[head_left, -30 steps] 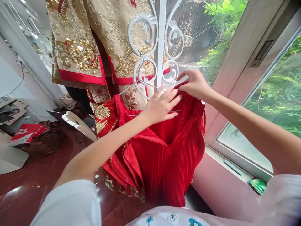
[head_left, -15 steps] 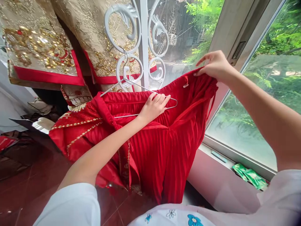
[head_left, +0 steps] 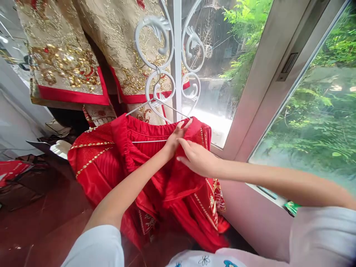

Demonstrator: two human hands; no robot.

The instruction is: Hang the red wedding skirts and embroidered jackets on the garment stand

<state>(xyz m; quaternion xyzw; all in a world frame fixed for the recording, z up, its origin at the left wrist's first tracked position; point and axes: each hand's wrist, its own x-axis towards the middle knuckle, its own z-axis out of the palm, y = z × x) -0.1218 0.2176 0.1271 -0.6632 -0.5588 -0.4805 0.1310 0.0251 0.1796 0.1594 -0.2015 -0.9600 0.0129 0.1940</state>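
Note:
A red pleated garment with gold trim hangs over a thin metal hanger, which is hooked on a white scrolled metal stand. My left hand is closed on the red fabric at the hanger's right end. My right hand lies just beside it, fingers pressing a fold of the same red cloth down over the hanger. Both hands touch each other at the garment's top edge.
A gold embroidered robe with red borders hangs behind the stand. A large window and its sill run along the right, with green packets on the sill. Dark red floor lies below, with clutter at the far left.
My right hand came down from holding the skirt's edge high at the right and folded that cloth over the hanger, meeting my left hand. The view shifted slightly.

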